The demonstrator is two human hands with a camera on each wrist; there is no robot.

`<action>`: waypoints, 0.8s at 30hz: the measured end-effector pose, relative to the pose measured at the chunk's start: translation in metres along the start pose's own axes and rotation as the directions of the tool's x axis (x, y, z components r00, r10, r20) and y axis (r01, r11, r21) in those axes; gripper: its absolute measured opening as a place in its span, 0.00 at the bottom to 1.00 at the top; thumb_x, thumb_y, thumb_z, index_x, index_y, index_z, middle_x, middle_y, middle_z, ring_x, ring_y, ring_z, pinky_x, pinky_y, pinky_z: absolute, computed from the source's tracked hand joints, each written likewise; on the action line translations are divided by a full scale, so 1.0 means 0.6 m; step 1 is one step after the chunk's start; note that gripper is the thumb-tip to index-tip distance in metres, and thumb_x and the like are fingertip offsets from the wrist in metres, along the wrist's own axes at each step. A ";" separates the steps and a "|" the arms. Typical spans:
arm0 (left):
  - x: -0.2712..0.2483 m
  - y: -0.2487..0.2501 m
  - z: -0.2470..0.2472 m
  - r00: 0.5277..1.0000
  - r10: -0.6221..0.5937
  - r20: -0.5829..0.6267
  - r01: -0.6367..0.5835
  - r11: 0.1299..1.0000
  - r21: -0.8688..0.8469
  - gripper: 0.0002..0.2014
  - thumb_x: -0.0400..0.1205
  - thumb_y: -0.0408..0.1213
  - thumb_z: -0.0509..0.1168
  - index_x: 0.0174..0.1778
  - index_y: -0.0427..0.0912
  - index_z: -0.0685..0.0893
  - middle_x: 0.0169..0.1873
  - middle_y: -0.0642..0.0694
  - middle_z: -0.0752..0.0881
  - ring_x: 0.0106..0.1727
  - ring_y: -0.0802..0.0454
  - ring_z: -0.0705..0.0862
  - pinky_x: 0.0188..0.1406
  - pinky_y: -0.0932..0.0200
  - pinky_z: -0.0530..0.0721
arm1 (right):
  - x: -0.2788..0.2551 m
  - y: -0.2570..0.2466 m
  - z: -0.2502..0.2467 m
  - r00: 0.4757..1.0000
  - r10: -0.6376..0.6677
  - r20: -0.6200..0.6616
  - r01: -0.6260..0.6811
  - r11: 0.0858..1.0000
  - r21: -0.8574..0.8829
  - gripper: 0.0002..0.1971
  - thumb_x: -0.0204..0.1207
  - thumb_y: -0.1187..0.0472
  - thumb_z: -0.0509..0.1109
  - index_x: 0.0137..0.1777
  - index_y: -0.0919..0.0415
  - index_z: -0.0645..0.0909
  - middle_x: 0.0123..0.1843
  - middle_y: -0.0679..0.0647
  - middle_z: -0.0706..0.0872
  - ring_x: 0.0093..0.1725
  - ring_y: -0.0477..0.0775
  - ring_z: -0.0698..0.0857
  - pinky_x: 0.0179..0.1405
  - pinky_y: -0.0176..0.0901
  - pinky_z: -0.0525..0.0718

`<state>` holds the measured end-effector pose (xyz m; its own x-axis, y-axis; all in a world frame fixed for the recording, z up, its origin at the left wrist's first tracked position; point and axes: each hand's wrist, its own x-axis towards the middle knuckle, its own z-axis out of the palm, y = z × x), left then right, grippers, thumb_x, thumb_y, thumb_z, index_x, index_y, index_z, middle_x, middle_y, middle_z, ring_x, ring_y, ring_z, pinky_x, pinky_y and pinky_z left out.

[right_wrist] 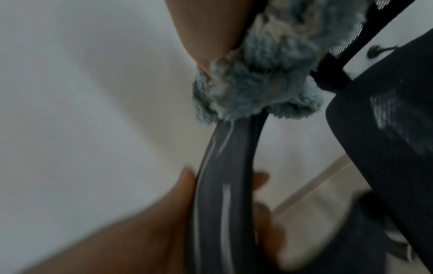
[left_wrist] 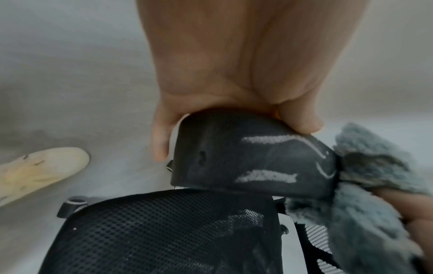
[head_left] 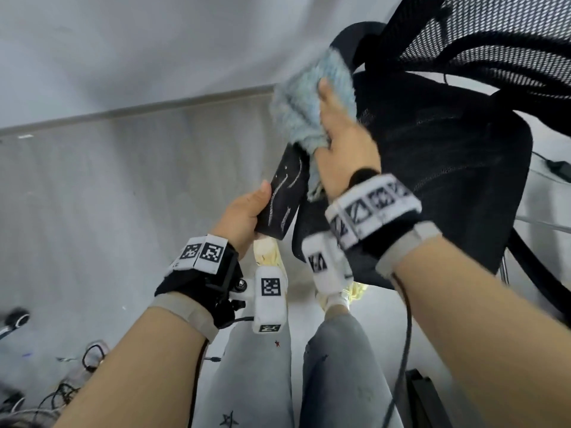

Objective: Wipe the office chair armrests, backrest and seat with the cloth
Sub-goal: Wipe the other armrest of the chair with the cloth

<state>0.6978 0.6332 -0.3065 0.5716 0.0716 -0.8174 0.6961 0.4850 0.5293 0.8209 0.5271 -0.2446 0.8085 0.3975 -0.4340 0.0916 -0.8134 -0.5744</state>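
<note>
A black office chair stands at the right, with a mesh backrest (head_left: 494, 41) and a dark seat (head_left: 448, 156). Its near armrest (head_left: 285, 193) is black with white streaks and runs away from me. My left hand (head_left: 244, 214) grips the armrest's near end (left_wrist: 246, 153), thumb on top and fingers round the side. My right hand (head_left: 340, 143) holds a fluffy light-blue cloth (head_left: 312, 103) wrapped over the armrest's far part (right_wrist: 229, 166). The cloth (left_wrist: 365, 185) covers that end, and my right fingers curl over the cloth (right_wrist: 262, 77). The right wrist view is blurred.
A grey floor meets a white wall at a skirting line (head_left: 139, 109). Cables (head_left: 77, 366) lie on the floor at the lower left. My legs and pale shoes (head_left: 268, 251) stand just below the armrest. A cable and plug (head_left: 556, 166) lie beyond the chair at right.
</note>
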 end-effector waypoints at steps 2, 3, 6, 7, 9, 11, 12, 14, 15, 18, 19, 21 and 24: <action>-0.001 0.004 0.004 0.999 -0.003 -0.047 0.003 1.000 -0.006 0.20 0.84 0.45 0.52 0.36 0.43 0.86 0.26 0.51 0.89 0.29 0.56 0.86 0.33 0.58 0.85 | -0.049 0.011 0.030 0.990 -0.081 0.118 0.088 0.995 -0.056 0.37 0.76 0.67 0.61 0.80 0.41 0.51 0.80 0.42 0.64 0.65 0.57 0.76 0.64 0.53 0.79; -0.003 0.004 0.006 0.998 -0.003 -0.064 0.002 1.000 -0.007 0.16 0.84 0.42 0.53 0.41 0.43 0.84 0.31 0.49 0.89 0.34 0.53 0.86 0.39 0.52 0.85 | -0.069 0.016 0.041 0.978 -0.117 0.171 0.134 0.986 -0.094 0.37 0.76 0.66 0.62 0.80 0.40 0.51 0.82 0.38 0.60 0.63 0.56 0.75 0.62 0.53 0.80; -0.007 0.007 0.008 0.998 -0.033 -0.059 0.032 0.999 -0.013 0.11 0.84 0.41 0.54 0.50 0.42 0.80 0.46 0.41 0.85 0.47 0.44 0.83 0.51 0.42 0.83 | -0.067 0.022 0.031 0.949 -0.224 0.221 0.268 0.943 -0.198 0.38 0.74 0.68 0.60 0.79 0.39 0.53 0.81 0.29 0.50 0.61 0.53 0.75 0.57 0.45 0.78; -0.007 0.006 0.007 0.998 -0.046 -0.053 0.044 0.999 -0.032 0.12 0.84 0.44 0.54 0.48 0.43 0.81 0.45 0.42 0.86 0.48 0.45 0.83 0.52 0.41 0.82 | -0.052 0.019 0.018 0.945 -0.241 0.219 0.290 0.930 -0.228 0.37 0.74 0.69 0.59 0.79 0.39 0.54 0.81 0.29 0.51 0.63 0.53 0.75 0.58 0.45 0.77; -0.004 0.005 0.004 0.998 -0.051 -0.032 0.050 0.998 -0.050 0.17 0.83 0.51 0.53 0.44 0.45 0.84 0.41 0.47 0.89 0.46 0.48 0.85 0.53 0.41 0.83 | -0.011 0.016 -0.010 0.959 -0.229 0.166 0.267 0.928 -0.261 0.36 0.75 0.70 0.57 0.80 0.41 0.54 0.82 0.33 0.57 0.67 0.54 0.75 0.62 0.47 0.77; -0.001 0.003 0.004 0.999 -0.038 -0.031 0.036 0.998 -0.042 0.20 0.81 0.54 0.53 0.41 0.45 0.85 0.36 0.50 0.90 0.44 0.50 0.86 0.52 0.43 0.84 | 0.025 0.012 -0.028 0.991 -0.126 0.048 0.133 0.976 -0.174 0.35 0.75 0.71 0.56 0.80 0.43 0.55 0.81 0.38 0.62 0.69 0.54 0.75 0.64 0.45 0.76; 0.000 0.003 0.004 0.999 -0.028 -0.036 0.026 0.998 -0.049 0.20 0.82 0.54 0.53 0.40 0.46 0.85 0.34 0.51 0.91 0.42 0.52 0.87 0.50 0.46 0.86 | 0.033 0.009 -0.030 0.996 -0.084 -0.004 0.083 0.991 -0.104 0.35 0.75 0.72 0.56 0.80 0.45 0.56 0.80 0.38 0.64 0.70 0.54 0.75 0.64 0.44 0.75; 0.005 0.002 0.006 0.999 -0.024 -0.048 0.021 0.998 -0.061 0.20 0.82 0.53 0.53 0.38 0.46 0.85 0.29 0.52 0.90 0.34 0.56 0.87 0.38 0.56 0.87 | 0.023 0.004 -0.015 0.997 -0.062 -0.035 0.061 0.997 -0.041 0.34 0.75 0.71 0.57 0.80 0.46 0.58 0.80 0.40 0.66 0.70 0.55 0.76 0.67 0.44 0.74; 0.004 0.002 0.008 0.998 -0.024 -0.052 0.021 0.998 -0.062 0.20 0.83 0.53 0.53 0.37 0.46 0.84 0.27 0.53 0.90 0.31 0.58 0.87 0.34 0.60 0.86 | 0.008 0.003 -0.002 0.997 -0.075 -0.005 0.075 0.996 -0.051 0.34 0.75 0.70 0.58 0.80 0.45 0.57 0.79 0.43 0.68 0.68 0.57 0.76 0.66 0.48 0.75; 0.003 -0.005 0.010 0.994 -0.009 -0.105 0.001 0.997 -0.074 0.14 0.83 0.47 0.55 0.42 0.45 0.82 0.31 0.51 0.89 0.33 0.55 0.87 0.41 0.53 0.83 | -0.046 0.003 0.032 0.958 -0.193 0.214 0.231 0.957 -0.173 0.34 0.76 0.65 0.61 0.79 0.42 0.56 0.81 0.39 0.63 0.61 0.53 0.72 0.58 0.52 0.80; 0.001 -0.007 0.011 0.993 -0.005 -0.118 -0.003 0.998 -0.066 0.11 0.81 0.46 0.57 0.45 0.45 0.81 0.35 0.49 0.88 0.36 0.53 0.86 0.43 0.50 0.83 | -0.054 0.007 0.036 0.936 -0.240 0.259 0.297 0.932 -0.207 0.32 0.76 0.64 0.60 0.79 0.42 0.58 0.81 0.34 0.59 0.58 0.51 0.70 0.56 0.50 0.80; -0.002 -0.007 0.012 0.993 0.002 -0.121 -0.010 0.998 -0.060 0.11 0.82 0.47 0.57 0.46 0.45 0.81 0.40 0.46 0.86 0.38 0.52 0.85 0.43 0.50 0.83 | -0.042 0.010 0.021 0.916 -0.298 0.268 0.363 0.899 -0.243 0.32 0.76 0.66 0.59 0.77 0.40 0.60 0.80 0.29 0.58 0.59 0.49 0.71 0.56 0.50 0.81; 0.004 -0.002 0.012 0.999 -0.001 -0.038 -0.002 0.997 -0.081 0.18 0.84 0.51 0.51 0.42 0.46 0.83 0.34 0.51 0.90 0.35 0.56 0.88 0.41 0.53 0.86 | 0.008 0.011 -0.012 0.964 -0.227 0.142 0.256 0.936 -0.243 0.36 0.75 0.72 0.56 0.78 0.40 0.59 0.79 0.35 0.66 0.69 0.53 0.73 0.64 0.49 0.77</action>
<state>0.7016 0.6268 -0.3074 0.5539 0.1044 -0.8260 0.6577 0.5536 0.5109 0.8295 0.5204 -0.2456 0.6756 0.6278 -0.3866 0.4341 -0.7625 -0.4797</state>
